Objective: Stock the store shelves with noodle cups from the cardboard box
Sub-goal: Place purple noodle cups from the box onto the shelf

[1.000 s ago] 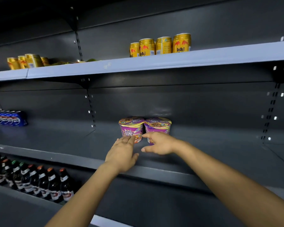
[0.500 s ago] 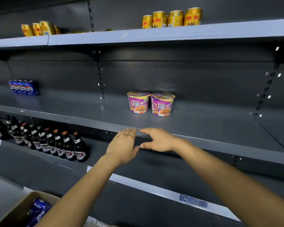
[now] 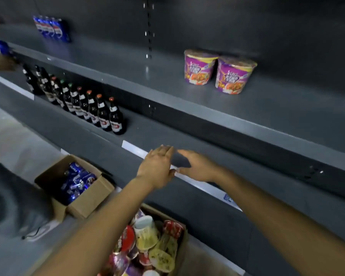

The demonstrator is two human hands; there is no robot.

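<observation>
Below the lower shelf's [image 3: 187, 139] front edge, a brown cardboard box [image 3: 182, 251] holds jumbled noodle cups [image 3: 147, 236], glossy and tapered, lying on their sides at mixed angles. Above it the left hand [image 3: 157, 168] and right hand [image 3: 199, 166] hover just beside each other, fingers loosely straight, holding nothing. On the grey metal middle shelf [image 3: 127, 76], back from its front edge, a purple cup [image 3: 199, 66] stands upright, lid up, touching a second purple cup [image 3: 234, 75].
</observation>
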